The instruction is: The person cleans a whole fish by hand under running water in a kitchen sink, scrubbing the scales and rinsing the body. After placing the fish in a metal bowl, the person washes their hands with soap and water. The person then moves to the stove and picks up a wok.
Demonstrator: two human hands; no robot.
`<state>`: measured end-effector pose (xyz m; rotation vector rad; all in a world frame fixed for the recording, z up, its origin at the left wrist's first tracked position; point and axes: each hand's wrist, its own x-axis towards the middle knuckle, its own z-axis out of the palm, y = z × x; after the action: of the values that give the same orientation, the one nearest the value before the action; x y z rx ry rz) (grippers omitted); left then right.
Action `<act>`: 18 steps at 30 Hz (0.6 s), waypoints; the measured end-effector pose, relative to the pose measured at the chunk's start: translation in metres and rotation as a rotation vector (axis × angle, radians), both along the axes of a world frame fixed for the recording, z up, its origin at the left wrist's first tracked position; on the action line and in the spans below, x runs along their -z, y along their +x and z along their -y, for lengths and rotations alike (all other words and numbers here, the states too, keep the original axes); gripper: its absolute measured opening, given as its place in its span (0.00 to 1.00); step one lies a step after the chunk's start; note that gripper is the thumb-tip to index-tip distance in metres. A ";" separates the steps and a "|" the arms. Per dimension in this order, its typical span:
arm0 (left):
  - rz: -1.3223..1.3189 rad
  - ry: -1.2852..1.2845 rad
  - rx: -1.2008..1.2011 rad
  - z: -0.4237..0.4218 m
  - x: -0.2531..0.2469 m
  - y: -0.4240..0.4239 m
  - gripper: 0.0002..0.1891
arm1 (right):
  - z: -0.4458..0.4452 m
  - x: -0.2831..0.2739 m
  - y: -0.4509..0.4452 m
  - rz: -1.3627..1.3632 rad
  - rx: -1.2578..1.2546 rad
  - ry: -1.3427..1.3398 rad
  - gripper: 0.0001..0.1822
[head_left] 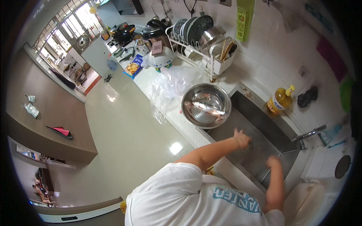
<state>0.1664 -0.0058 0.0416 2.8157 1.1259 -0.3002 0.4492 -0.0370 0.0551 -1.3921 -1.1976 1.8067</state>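
My left hand hangs over the stainless steel sink, near the drain, with its fingers spread and nothing in them. Further right, my right hand is curled beside a thin metal rod across the sink. Its fingers are turned from view, so any grip on the rod is unclear. A stainless steel bowl stands at the sink's left end, with whole silvery fish in it. The chrome faucet reaches over the sink's far right side.
A yellow pump bottle stands on the back ledge. Clear plastic bags lie left of the bowl and overhang the counter edge. Behind them are a dish rack with plates, a pressure cooker and a blue snack packet.
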 end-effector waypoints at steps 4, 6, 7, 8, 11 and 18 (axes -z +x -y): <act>0.228 -0.506 -0.208 0.003 -0.053 -0.008 0.22 | -0.020 -0.031 -0.033 0.419 -0.256 0.160 0.23; 0.216 -0.451 -0.119 0.002 -0.065 -0.018 0.22 | -0.023 -0.072 -0.050 0.388 -0.317 0.376 0.21; 0.142 -0.347 -0.075 0.006 -0.064 -0.024 0.22 | -0.016 -0.088 -0.063 0.250 -0.243 0.398 0.21; 0.067 -0.246 -0.035 0.011 -0.062 -0.031 0.21 | -0.015 -0.094 -0.073 0.109 -0.171 0.414 0.20; -0.122 0.079 0.132 0.041 -0.060 -0.036 0.21 | -0.035 -0.010 -0.041 -0.519 0.005 -0.259 0.20; 0.435 -0.687 -0.143 0.066 -0.093 -0.081 0.22 | -0.015 -0.079 -0.110 0.311 -0.265 0.186 0.20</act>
<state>0.0856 -0.0716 0.1341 2.0521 0.8946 -0.0373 0.3393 -0.0216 0.1339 -1.4994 -1.7358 1.6319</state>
